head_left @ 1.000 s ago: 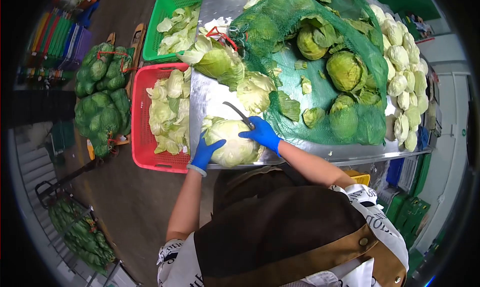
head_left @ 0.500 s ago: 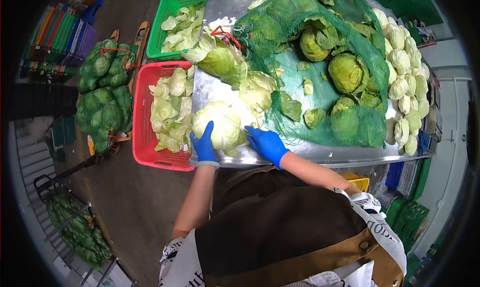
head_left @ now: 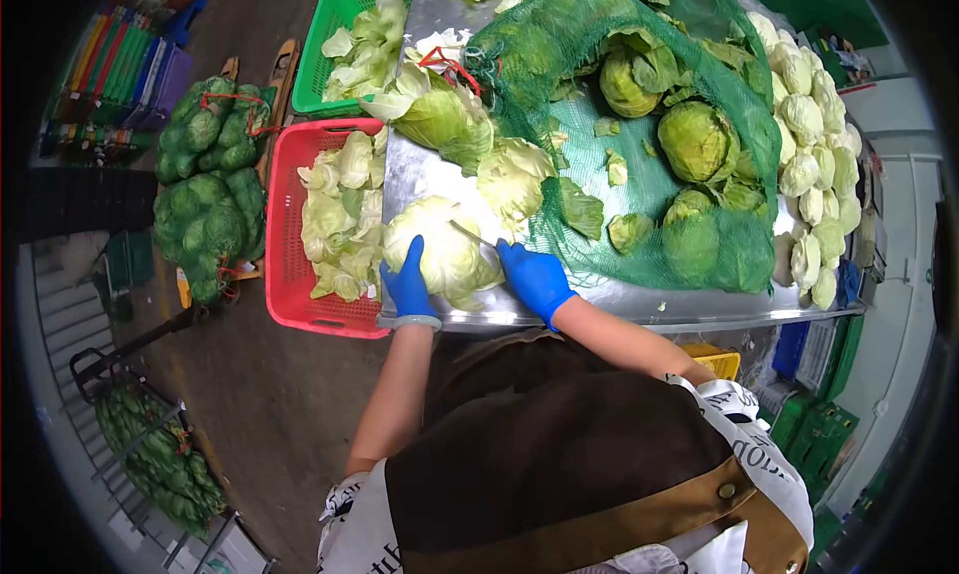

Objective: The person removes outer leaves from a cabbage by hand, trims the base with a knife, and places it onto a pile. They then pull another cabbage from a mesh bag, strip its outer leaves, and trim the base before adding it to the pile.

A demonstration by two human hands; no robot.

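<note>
A pale, trimmed cabbage (head_left: pixel 452 264) sits on the metal table near its front edge. My left hand (head_left: pixel 409 288), in a blue glove, grips the cabbage from its near left side with the thumb up against it. In my blue-gloved right hand (head_left: pixel 536 281) is a knife (head_left: pixel 468 233), its thin blade lying across the top right of the cabbage. How deep the blade sits cannot be made out. Loose outer leaves (head_left: pixel 513 182) lie just behind the cabbage, beside a larger leafy green piece (head_left: pixel 445 124).
A green net bag (head_left: pixel 599 259) with several untrimmed cabbages (head_left: pixel 696 142) spreads over the table. Trimmed cabbages (head_left: pixel 802 119) are piled at the right. Red (head_left: pixel 285 224) and green (head_left: pixel 310 74) crates with leaves stand at the left. Netted cabbages (head_left: pixel 205 219) rest on a pallet beyond.
My right hand has moved slightly up, and the knife blade now shows over the top of the cabbage. My left hand stays at the cabbage's left side.
</note>
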